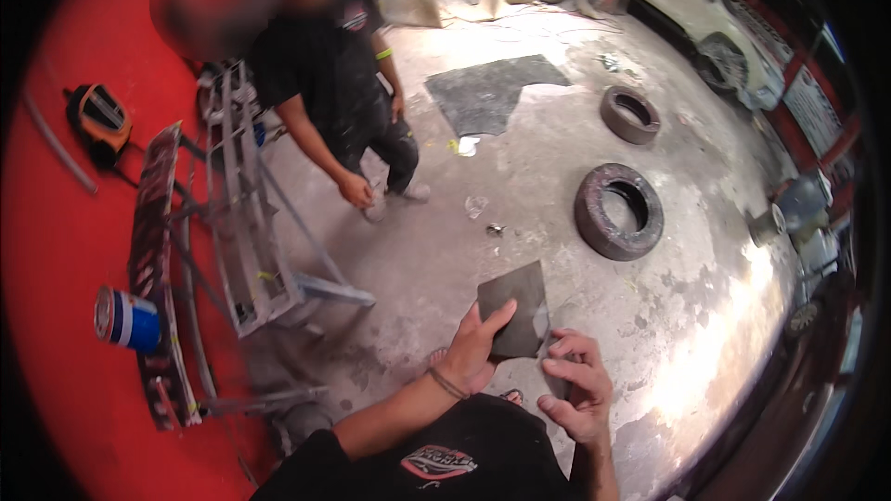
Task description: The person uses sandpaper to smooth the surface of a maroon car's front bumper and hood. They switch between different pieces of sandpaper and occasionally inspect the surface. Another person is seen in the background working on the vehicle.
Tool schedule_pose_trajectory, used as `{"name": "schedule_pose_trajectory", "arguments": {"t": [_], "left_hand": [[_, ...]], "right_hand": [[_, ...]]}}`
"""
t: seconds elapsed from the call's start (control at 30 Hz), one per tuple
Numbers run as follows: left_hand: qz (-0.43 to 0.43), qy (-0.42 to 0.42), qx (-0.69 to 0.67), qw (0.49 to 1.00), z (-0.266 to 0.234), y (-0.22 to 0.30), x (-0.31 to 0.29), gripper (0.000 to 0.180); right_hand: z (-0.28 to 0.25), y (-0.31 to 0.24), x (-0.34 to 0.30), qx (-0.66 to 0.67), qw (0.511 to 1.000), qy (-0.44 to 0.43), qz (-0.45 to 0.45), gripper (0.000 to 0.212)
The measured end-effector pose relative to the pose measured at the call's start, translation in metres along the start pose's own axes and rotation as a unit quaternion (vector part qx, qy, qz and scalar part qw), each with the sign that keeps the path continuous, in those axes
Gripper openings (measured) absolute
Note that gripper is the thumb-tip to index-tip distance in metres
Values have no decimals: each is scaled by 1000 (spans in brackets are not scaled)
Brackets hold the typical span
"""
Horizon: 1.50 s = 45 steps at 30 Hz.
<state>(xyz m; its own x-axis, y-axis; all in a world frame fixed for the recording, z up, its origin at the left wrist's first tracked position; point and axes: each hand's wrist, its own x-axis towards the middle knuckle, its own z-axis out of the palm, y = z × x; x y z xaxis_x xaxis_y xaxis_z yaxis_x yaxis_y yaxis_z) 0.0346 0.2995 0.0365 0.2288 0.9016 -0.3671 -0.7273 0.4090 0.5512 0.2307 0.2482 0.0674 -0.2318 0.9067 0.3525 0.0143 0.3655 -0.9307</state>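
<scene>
A dark grey, flat rectangular sheet (523, 289), which looks like sandpaper, is held in front of my body. My left hand (470, 350) grips it at its left edge, thumb lying across the upper face and the other fingers mostly hidden beneath. Close to the sheet's lower right corner is my right hand (581, 391), its fingers bent and the thumb apart from them. Nothing shows in that hand; whether a fingertip touches the sheet's edge I cannot tell.
A person (325, 83) stands ahead on the left, beside a metal frame stand (246, 250). A blue tin (128, 319) rests by a long dark panel (160, 292). Two tyres (594, 234) lie on the concrete floor, a dark mat (483, 97) beyond. A pale car (691, 5) is parked far right.
</scene>
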Motion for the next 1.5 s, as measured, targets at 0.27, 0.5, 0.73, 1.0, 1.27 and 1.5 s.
{"name": "schedule_pose_trajectory", "arguments": {"t": [0.27, 0.5, 0.73, 1.0, 1.27, 1.5], "left_hand": [[-275, -81, 11, 958, -46, -47, 11, 39], [-171, -196, 213, 942, -39, -44, -5, 37], [-165, -314, 318, 879, -30, -67, -55, 35], [-261, -367, 406, 795, -62, -117, -158, 42], [-459, -345, 402, 713, -66, -165, -243, 41], [-549, -458, 441, 543, -82, -230, -265, 46]], "right_hand": [[13, 10, -88, -210, 956, 116, 169, 54], [23, -47, -133, -529, 801, 185, 209, 43], [85, -77, -186, -566, 766, 220, 210, 37], [181, -91, -319, -524, 730, 324, 297, 33], [294, -122, -394, -357, 708, 558, 244, 47], [359, -107, -422, -379, 507, 693, 345, 47]]}}
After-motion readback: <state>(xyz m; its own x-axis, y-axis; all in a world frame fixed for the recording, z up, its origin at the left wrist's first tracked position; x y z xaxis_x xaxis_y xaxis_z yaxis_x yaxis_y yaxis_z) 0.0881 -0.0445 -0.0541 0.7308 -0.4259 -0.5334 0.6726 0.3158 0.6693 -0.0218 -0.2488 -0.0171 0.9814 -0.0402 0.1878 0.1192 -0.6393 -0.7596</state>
